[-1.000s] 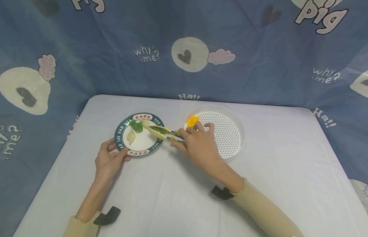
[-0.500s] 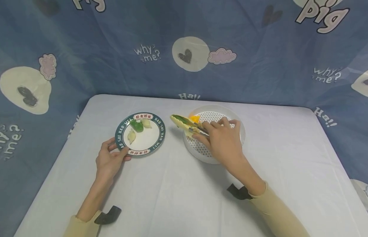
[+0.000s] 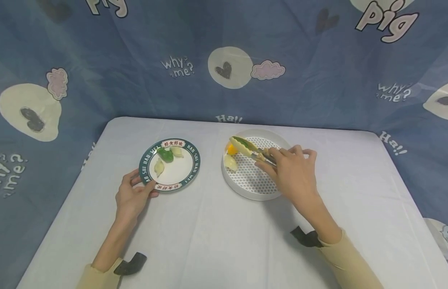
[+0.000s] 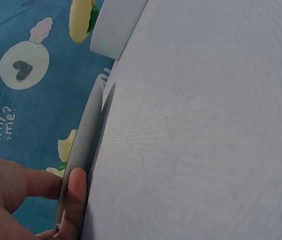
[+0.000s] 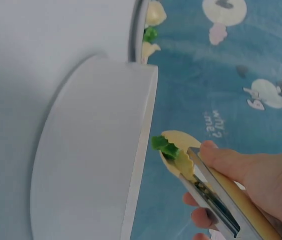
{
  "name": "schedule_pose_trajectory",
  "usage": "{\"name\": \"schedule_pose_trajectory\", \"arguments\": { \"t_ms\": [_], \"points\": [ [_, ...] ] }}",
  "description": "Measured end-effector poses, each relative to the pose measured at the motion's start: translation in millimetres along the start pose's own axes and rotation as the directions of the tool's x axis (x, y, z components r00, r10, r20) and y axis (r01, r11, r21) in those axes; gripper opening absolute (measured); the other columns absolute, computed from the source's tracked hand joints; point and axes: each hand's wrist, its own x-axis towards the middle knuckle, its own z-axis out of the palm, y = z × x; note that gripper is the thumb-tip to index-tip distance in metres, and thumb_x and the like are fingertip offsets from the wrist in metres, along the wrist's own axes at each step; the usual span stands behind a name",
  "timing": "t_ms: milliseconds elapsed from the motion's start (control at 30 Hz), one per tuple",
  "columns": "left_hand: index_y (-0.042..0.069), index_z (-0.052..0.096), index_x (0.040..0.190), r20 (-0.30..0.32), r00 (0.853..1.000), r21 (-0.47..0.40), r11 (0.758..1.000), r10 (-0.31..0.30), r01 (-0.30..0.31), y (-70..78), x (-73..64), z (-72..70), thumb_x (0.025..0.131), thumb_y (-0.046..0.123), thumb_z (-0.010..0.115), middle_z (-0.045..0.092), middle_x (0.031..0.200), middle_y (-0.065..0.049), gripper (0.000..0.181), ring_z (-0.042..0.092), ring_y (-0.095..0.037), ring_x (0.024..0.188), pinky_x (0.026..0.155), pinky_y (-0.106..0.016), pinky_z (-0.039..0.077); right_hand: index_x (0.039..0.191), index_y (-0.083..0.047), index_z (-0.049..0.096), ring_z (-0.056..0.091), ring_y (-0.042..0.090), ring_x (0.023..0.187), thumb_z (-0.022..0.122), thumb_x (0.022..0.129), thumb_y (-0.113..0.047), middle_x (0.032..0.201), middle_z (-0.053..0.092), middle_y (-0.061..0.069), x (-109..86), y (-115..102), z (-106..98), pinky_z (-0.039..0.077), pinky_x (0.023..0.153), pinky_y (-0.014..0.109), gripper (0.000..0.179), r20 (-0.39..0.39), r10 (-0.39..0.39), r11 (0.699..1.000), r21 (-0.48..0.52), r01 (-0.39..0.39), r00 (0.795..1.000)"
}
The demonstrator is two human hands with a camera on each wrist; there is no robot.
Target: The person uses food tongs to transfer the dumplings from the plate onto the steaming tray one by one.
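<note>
In the head view my left hand (image 3: 131, 196) pinches the near-left rim of a white plate (image 3: 177, 172) with a green border, thumb on top and fingers beneath. A green dumpling (image 3: 165, 154) and two pale dumplings (image 3: 159, 167) lie on it. My right hand (image 3: 294, 172) grips metal tongs (image 3: 268, 157) with yellow tips. Between those tips sits another green dumpling (image 5: 165, 147), held above the left part of a round white steamer tray (image 3: 250, 196). Inside the tray, a yellow-orange dumpling (image 3: 232, 149) and a pale dumpling (image 3: 230, 163) are near its left wall.
A white cloth (image 3: 209, 241) covers the table, whose far edge meets a blue printed curtain (image 3: 137, 80). Plate and tray stand side by side with a gap between them. Dark straps with camera mounts (image 3: 131, 264) sit at both wrists.
My right hand has carried the tongs and the green dumpling rightward from the plate to over the steamer tray. The left hand and the plate have stayed in place.
</note>
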Motion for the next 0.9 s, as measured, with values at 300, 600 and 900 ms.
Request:
{"name": "schedule_pose_trajectory", "arguments": {
  "t_ms": [300,600,900],
  "points": [
    [0.004,0.02,0.171,0.001,1.0,0.011,1.0,0.0,0.0,0.3,-0.3,-0.4,0.106,0.019,0.067,0.059,0.149,-0.025,0.081,0.07,0.005,0.065,0.072,-0.001,0.041,0.125,-0.013,0.076,0.066,0.042,0.103,0.07,0.099,-0.061,0.088,0.079,0.012,-4.6,8.7,-1.6,0.035,0.103,0.073,0.055,-0.035,0.011,1.0,0.014,-0.01,0.999],
    [0.004,0.019,0.171,-0.002,1.0,0.012,1.0,-0.002,0.002,-0.5,-0.6,-0.5,0.106,0.018,0.066,0.059,0.15,-0.025,0.081,0.07,0.006,0.065,0.072,-0.001,0.041,0.13,-0.01,0.075,0.066,0.043,0.106,0.067,0.096,-0.07,0.103,0.082,0.016,-4.7,10.0,-2.4,0.036,0.101,0.07,0.069,-0.033,0.038,0.999,0.029,-0.037,0.999],
    [0.005,0.019,0.171,0.001,1.0,0.005,1.0,-0.004,0.004,-0.4,-0.1,0.6,0.106,0.019,0.067,0.056,0.153,-0.025,0.082,0.07,0.005,0.065,0.071,-0.002,0.043,0.137,-0.015,0.073,0.065,0.043,0.109,0.061,0.094,-0.079,0.122,0.08,0.016,-3.6,3.6,-1.0,0.035,0.101,0.068,0.078,0.002,0.053,0.996,0.071,-0.053,0.999]
  ]
}}
